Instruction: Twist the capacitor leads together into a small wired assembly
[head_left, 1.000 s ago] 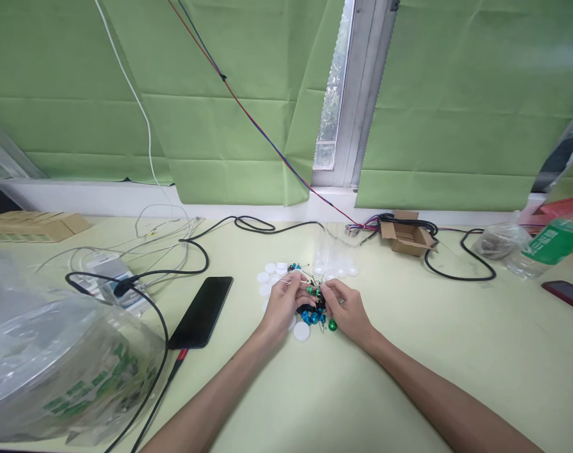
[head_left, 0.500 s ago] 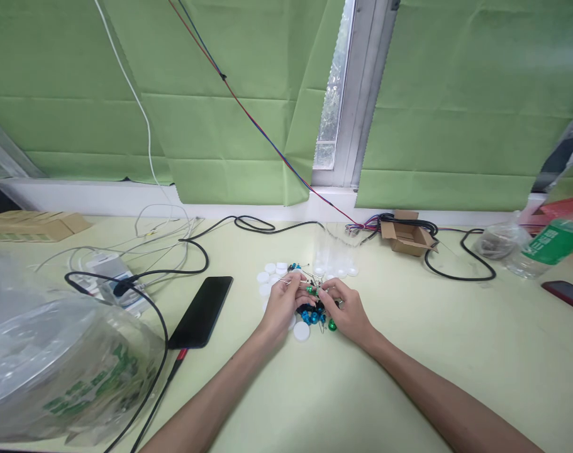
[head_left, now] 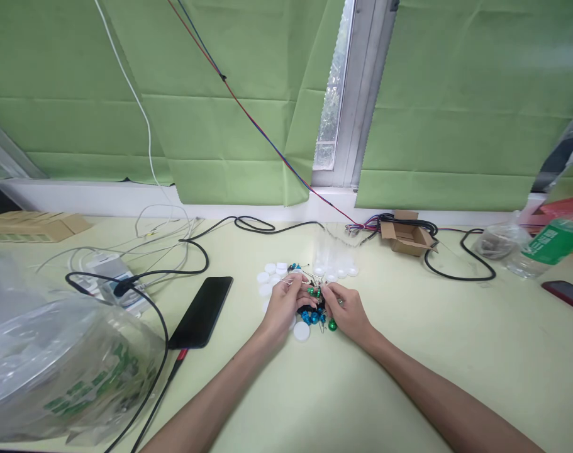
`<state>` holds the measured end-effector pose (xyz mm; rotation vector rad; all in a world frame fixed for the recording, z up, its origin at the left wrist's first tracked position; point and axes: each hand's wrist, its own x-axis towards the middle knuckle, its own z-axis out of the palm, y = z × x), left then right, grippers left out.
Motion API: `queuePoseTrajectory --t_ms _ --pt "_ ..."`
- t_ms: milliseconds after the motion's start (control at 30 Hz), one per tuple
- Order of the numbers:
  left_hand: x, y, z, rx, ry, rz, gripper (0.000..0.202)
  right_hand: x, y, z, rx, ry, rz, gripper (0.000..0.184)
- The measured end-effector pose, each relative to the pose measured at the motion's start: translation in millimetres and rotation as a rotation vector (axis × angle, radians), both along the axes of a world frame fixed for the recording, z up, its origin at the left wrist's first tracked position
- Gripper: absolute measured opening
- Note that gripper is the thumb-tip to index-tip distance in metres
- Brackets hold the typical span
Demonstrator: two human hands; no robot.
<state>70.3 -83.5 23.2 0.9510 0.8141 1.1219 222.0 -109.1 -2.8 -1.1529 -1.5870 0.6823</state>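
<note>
A small heap of blue and green electronic parts with thin wire legs (head_left: 313, 314) lies on the pale green table (head_left: 343, 390). My left hand (head_left: 284, 304) and my right hand (head_left: 345, 310) meet over the heap, fingers pinched. Between the fingertips sits a small green part (head_left: 314, 292), gripped from both sides. A green ball-shaped part (head_left: 332, 324) lies by my right hand. White round caps (head_left: 268, 275) are scattered behind the heap, and one white cap (head_left: 301, 331) lies in front of my left hand.
A black phone (head_left: 202, 311) with a cable lies left of my hands. Black and white cables (head_left: 163, 251) and a clear plastic bag (head_left: 55, 365) fill the left. Clear small tubes (head_left: 332, 258), a cardboard box (head_left: 406, 234), a bottle (head_left: 548, 246) and a dark red phone (head_left: 567, 294) stand farther off.
My right hand has shifted slightly left, closer to my left hand, bringing the fingertips together on the green part. The arms have otherwise stayed put.
</note>
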Motion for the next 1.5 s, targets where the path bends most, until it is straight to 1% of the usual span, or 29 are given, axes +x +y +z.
queuePoseTrajectory --t_ms 233,733,867,1033,1167,1300,1500 --pt "0.4 -0.4 0.1 0.004 0.005 0.001 0.031 -0.3 -0.4 1.5 0.002 -0.021 -0.018 0.048" --pt "-0.3 0.6 0.6 0.003 0.013 0.002 0.031 0.0 2.0 -2.0 0.023 -0.031 -0.076 0.048" --pt "-0.7 0.5 0.9 0.007 0.021 0.009 0.030 0.1 1.3 -1.1 0.013 -0.008 -0.081 0.045" --pt "-0.9 0.5 1.5 0.009 0.022 0.011 0.028 0.9 -0.1 -1.9 0.004 0.002 -0.048 0.028" --pt "-1.2 0.2 2.0 0.020 0.014 0.000 0.027 1.2 -1.3 -1.5 0.033 -0.027 -0.018 0.021" --pt "-1.3 -0.8 2.5 0.023 0.002 0.000 0.029 0.9 -2.6 0.1 0.066 -0.034 0.014 0.018" --pt "-0.8 -0.5 2.1 0.017 0.006 -0.001 0.031 1.9 -1.8 -2.3 0.037 -0.041 0.010 0.021"
